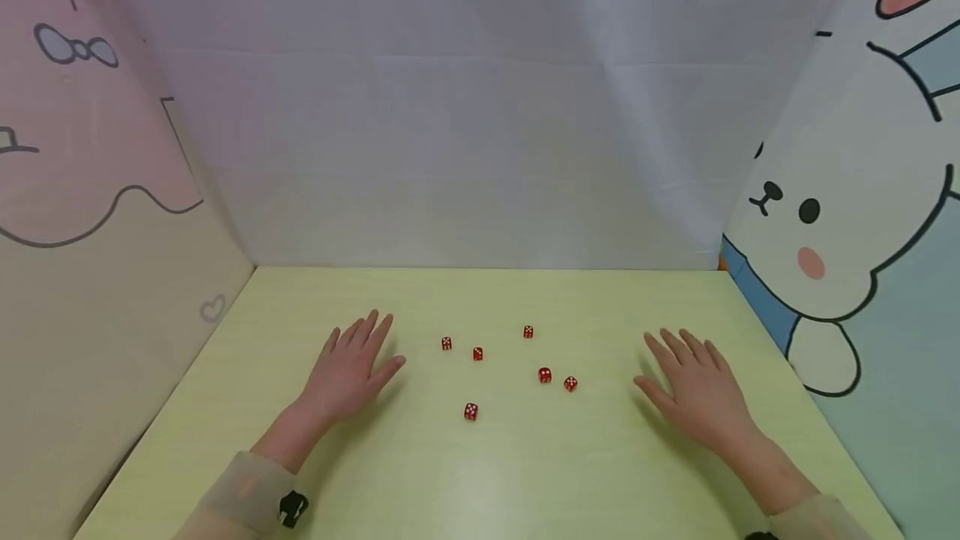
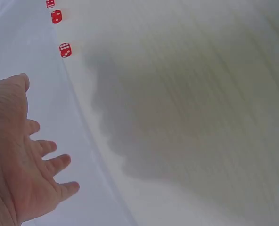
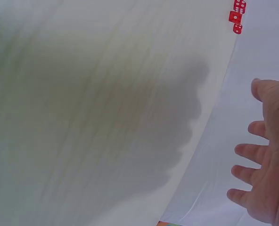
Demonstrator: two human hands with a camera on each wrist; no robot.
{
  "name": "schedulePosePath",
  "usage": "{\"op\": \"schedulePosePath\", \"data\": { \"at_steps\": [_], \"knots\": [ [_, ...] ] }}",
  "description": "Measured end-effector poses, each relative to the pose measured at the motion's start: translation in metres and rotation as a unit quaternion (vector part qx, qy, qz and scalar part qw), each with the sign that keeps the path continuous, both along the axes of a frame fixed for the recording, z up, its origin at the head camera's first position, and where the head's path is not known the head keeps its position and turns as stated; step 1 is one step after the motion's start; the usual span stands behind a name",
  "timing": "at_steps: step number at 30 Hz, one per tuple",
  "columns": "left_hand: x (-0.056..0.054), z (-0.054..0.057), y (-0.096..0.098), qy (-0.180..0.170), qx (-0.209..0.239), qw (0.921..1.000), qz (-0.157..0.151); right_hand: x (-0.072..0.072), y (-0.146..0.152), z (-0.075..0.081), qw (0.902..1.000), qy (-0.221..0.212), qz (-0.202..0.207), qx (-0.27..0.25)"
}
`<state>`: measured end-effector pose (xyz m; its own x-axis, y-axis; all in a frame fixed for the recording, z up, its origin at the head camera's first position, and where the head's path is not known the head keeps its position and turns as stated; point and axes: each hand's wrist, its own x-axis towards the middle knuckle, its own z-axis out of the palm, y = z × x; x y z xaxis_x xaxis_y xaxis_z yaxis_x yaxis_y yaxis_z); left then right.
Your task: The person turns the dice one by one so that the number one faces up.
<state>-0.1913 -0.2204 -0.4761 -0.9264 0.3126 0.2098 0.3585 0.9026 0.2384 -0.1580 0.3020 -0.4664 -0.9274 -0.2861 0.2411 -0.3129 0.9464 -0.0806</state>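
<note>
Where the left hand (image 1: 347, 376) and right hand (image 1: 701, 390) flank the middle of the table (image 1: 420, 482), six red dice (image 1: 477, 353) lie scattered between them, all apart from the fingers (image 1: 381, 333). Leftmost die (image 1: 446, 343): just right of the left thumb (image 1: 388, 372). Rightmost die (image 1: 571, 384): left of the right hand, by a wider gap, so left is nearer. Cubes; no long axis. Fingers on both sides extended, slightly spread, holding nothing. Shadows (image 2: 130, 122) suggest raised hands. Table: pale yellow-green. White sheet (image 1: 450, 148) behind; cartoon walls (image 1: 885, 223) either side.
</note>
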Motion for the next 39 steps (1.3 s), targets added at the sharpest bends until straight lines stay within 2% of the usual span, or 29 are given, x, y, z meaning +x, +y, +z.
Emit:
{"op": "schedulePosePath", "data": {
  "at_steps": [8, 16, 28, 35, 39],
  "knots": [
    [-0.006, 0.017, 0.012, 0.000, 0.028, 0.9995, -0.013, -0.003, -0.008, 0.006, 0.9990, 0.020, 0.026, -0.030],
    [-0.016, 0.024, 0.029, 0.008, 0.051, 0.9985, -0.015, -0.006, -0.022, 0.015, 0.9974, 0.021, 0.046, -0.051],
    [-0.034, 0.018, 0.049, -0.019, 0.038, 0.9985, -0.034, -0.009, -0.044, 0.016, 0.9963, 0.005, 0.074, -0.042],
    [-0.045, 0.013, 0.060, -0.054, 0.058, 0.9966, -0.025, -0.011, -0.057, 0.012, 0.9952, -0.007, 0.090, -0.037],
    [-0.050, 0.006, 0.064, -0.070, 0.063, 0.9954, -0.016, -0.011, -0.064, 0.008, 0.9947, -0.007, 0.098, -0.032]
  ]
}}
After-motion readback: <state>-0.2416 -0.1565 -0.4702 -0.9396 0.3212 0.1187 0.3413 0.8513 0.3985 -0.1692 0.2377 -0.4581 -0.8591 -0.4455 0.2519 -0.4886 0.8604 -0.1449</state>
